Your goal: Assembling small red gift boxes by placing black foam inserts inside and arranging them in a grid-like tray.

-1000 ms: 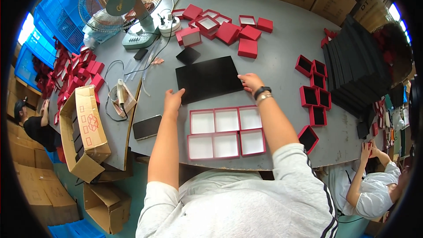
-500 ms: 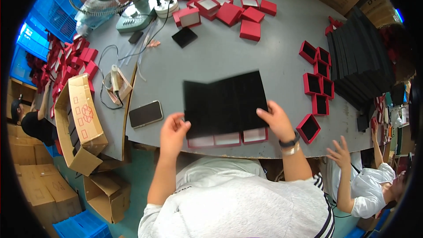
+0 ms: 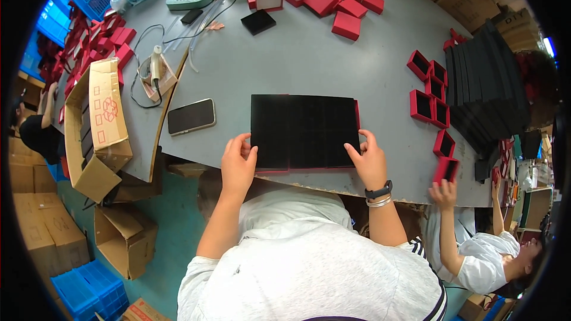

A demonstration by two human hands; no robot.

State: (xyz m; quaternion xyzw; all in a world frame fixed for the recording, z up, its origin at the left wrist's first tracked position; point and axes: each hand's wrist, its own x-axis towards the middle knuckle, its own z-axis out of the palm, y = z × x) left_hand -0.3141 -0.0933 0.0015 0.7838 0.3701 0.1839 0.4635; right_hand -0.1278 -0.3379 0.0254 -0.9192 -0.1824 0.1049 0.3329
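Note:
In front of me a flat black sheet (image 3: 306, 131) with faint dividing lines lies over red boxes (image 3: 357, 120), whose rims show along its right and front edges. How many boxes are beneath is hidden. My left hand (image 3: 238, 163) grips the sheet's left edge, with thumb and curled fingers close together. At the opposite side, my right hand (image 3: 370, 160) has its thumb on top of the sheet and its fingers around the right edge. A black phone (image 3: 191, 117) lies to the left of the sheet.
Red boxes with black insides (image 3: 422, 106) stand at right, beside a tall stack of black sheets (image 3: 485, 83). A co-worker's hand (image 3: 444, 193) touches one box. More red boxes (image 3: 321, 1) lie at the far side. A cardboard carton (image 3: 110, 113) stands left.
The black sheet, tilted and raised before, now lies flat over the red boxes, both hands still at its sides. The co-worker's hand has moved onto a red box. The view has shifted.

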